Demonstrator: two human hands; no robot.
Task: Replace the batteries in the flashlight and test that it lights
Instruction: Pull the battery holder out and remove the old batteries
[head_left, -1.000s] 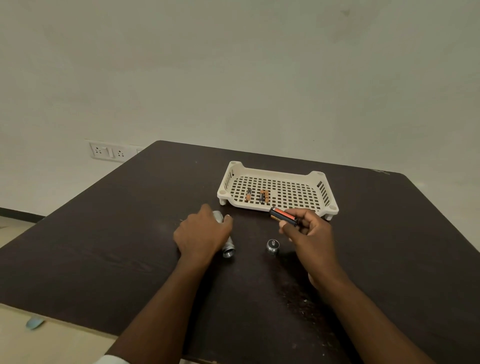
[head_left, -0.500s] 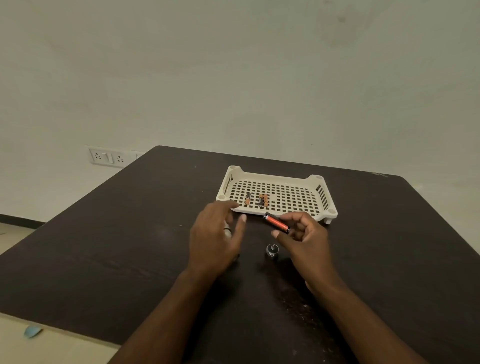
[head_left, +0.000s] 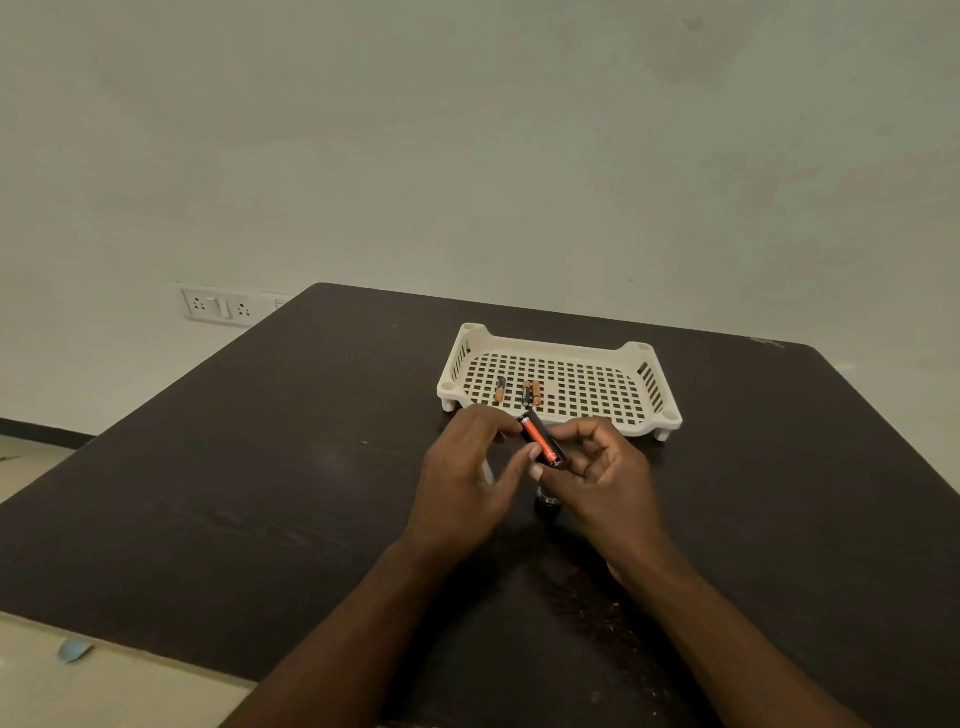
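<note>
The flashlight is judged to be opened and not yet reassembled: a small dark round cap (head_left: 548, 506), apparently its end cap, stands on the surface (head_left: 260, 467) just below the hands, while the flashlight body itself is hidden behind the left hand (head_left: 470, 483) and cannot be located with certainty; a black holder with an orange-red cell showing in it, taken to be the battery carrier (head_left: 542, 439), is held above the surface between both hands, tilted with its far end up and left; the fingers of the right hand (head_left: 602, 480) are closed on its lower end, and the fingers of the left hand are pinched lightly against its side and upper end; three small batteries (head_left: 530, 393) lie in the white perforated tray (head_left: 662, 395) just beyond the hands, one apart to the left and two side by side, though whether they are spent or fresh cannot be told; swapping the cells, returning the carrier to the body, screwing on the cap and testing the light are judged to be left; the surface is a dark brown wood-grain tabletop, scuffed and speckled near the front edge; behind it a plain pale wall is seen, with a white socket-and-switch plate (head_left: 218, 307) low at the left; pale flooring is visible at the lower left, with a small blue scrap (head_left: 75, 649) lying on it.
</note>
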